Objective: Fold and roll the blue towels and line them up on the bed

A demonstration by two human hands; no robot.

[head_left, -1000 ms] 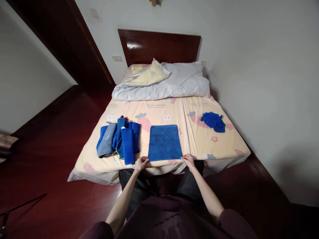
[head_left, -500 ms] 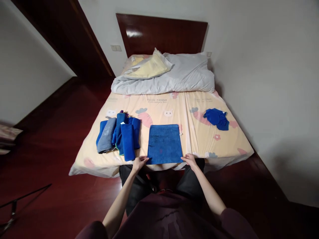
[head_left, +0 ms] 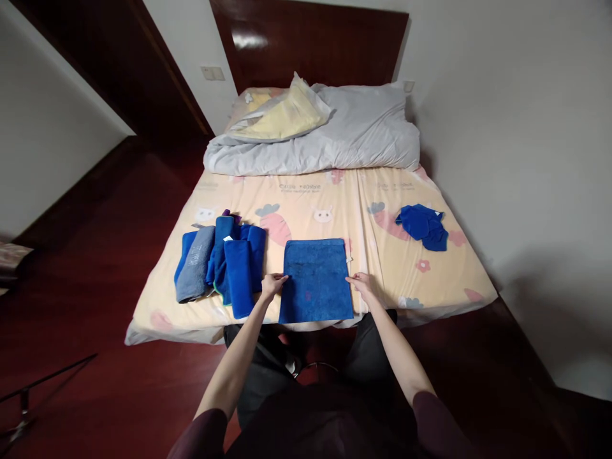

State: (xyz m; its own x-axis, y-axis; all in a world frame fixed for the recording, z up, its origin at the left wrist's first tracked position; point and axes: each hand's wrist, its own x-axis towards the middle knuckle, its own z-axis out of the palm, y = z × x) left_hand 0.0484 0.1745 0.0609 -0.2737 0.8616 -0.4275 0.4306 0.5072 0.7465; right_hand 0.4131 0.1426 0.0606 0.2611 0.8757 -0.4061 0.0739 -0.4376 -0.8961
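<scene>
Carrot-print bedsheet (head_left: 301, 204): blue towel (head_left: 316, 290) lies flat. Left hand (head_left: 273, 284), right hand (head_left: 362, 284) nearly closed at opposite edges; can't tell whether pinching.

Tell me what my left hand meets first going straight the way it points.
Most likely the flat blue towel; your left hand points inward from its edge, though contact is unclear.

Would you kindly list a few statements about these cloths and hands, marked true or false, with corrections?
1. The flat blue cloth lies between the left hand and the right hand. True.
2. Both hands are at the same edge of it. False: they are at opposite side edges.
3. A gray towel lies beside folded blue cloths. True.
4. The gray towel is right of the flat blue cloth. False: it is left.
5. A crumpled blue cloth lies on the bed. True.
</scene>
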